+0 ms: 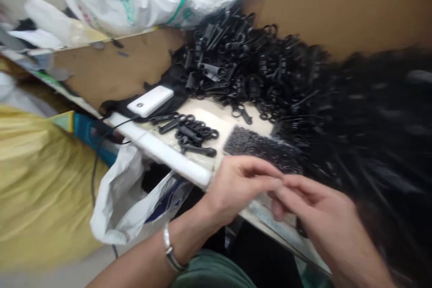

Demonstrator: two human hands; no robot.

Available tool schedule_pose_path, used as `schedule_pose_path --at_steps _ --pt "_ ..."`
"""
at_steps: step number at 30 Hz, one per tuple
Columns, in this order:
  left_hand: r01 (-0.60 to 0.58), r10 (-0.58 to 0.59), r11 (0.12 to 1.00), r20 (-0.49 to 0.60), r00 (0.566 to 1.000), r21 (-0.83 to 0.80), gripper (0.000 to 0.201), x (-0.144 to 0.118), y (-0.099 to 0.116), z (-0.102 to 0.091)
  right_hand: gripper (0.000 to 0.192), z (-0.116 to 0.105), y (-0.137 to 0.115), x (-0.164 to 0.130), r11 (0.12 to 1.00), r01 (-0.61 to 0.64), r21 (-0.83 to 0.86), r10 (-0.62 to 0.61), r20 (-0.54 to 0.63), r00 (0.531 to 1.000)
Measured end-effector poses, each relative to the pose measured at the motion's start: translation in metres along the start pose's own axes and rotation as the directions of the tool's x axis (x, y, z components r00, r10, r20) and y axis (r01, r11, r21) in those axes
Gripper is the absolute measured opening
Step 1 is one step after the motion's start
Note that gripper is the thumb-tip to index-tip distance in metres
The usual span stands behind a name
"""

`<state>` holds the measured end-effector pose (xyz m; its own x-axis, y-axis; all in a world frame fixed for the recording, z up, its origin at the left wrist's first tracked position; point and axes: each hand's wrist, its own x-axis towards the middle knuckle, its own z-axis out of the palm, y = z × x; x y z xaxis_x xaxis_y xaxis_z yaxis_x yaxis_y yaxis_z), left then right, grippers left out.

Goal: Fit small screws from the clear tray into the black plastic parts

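White power bank (pixel 150 101) at counter (pixel 168 153) edge; small cluster of black plastic clips (pixel 194 134) beside it. My left hand (pixel 236 186) and right hand (pixel 315 209) meet fingertip to fingertip, pinching something too blurred to identify. Large clip pile (pixel 256 63) behind.

Two hands (pixel 236 186), one white power bank (pixel 150 101), countless black clips (pixel 236 63)

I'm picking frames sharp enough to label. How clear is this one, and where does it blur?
Head view: the small parts pile and power bank at centre are fairly sharp; the right-hand black heap and both the left hand and right hand smear with motion blur; lighting is even, without harsh glare.
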<state>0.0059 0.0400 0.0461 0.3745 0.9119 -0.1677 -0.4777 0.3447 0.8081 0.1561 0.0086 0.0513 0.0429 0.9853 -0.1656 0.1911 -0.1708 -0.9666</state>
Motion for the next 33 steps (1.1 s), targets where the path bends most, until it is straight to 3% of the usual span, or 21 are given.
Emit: schedule_pose_path --at_steps 3,7,10,13,16,19,23,33 --pt "0.026 -0.015 0.992 0.089 0.996 -0.124 0.031 -0.003 -0.007 0.002 0.019 -0.006 0.015 -0.001 0.989 -0.099 0.108 0.094 0.047 0.994" --pt "-0.03 0.033 0.984 0.015 0.999 -0.175 0.028 -0.004 -0.014 -0.001 0.016 -0.002 0.025 0.0 0.929 -0.261 0.261 0.235 0.127 0.964" --pt "-0.039 0.036 0.986 -0.018 0.999 -0.165 0.02 -0.007 -0.013 -0.003 0.023 0.008 0.018 -0.002 0.904 -0.233 0.358 0.206 0.112 0.972" --pt "-0.055 0.048 0.988 -0.052 0.997 -0.145 0.012 -0.009 -0.011 -0.007 0.025 0.018 0.011 -0.005 0.915 -0.129 0.382 0.121 0.045 0.992" --pt "-0.041 0.029 0.983 -0.071 0.997 -0.177 0.009 -0.01 -0.01 -0.012 0.016 0.023 0.012 -0.009 0.959 0.061 0.279 -0.02 -0.145 0.989" --pt "-0.013 -0.001 0.981 -0.072 0.997 -0.196 0.01 -0.011 -0.011 -0.014 0.009 0.023 0.013 -0.014 0.976 0.212 0.041 -0.193 -0.279 0.941" --pt "0.004 -0.018 0.979 -0.065 0.998 -0.202 0.01 -0.013 -0.012 -0.011 0.002 0.023 0.008 -0.02 0.92 0.328 -0.214 -0.379 -0.276 0.883" --pt "-0.065 0.055 0.992 -0.089 0.995 -0.111 0.01 -0.015 -0.013 -0.006 0.006 0.022 0.002 -0.025 0.76 0.416 -0.498 -0.582 -0.237 0.778"
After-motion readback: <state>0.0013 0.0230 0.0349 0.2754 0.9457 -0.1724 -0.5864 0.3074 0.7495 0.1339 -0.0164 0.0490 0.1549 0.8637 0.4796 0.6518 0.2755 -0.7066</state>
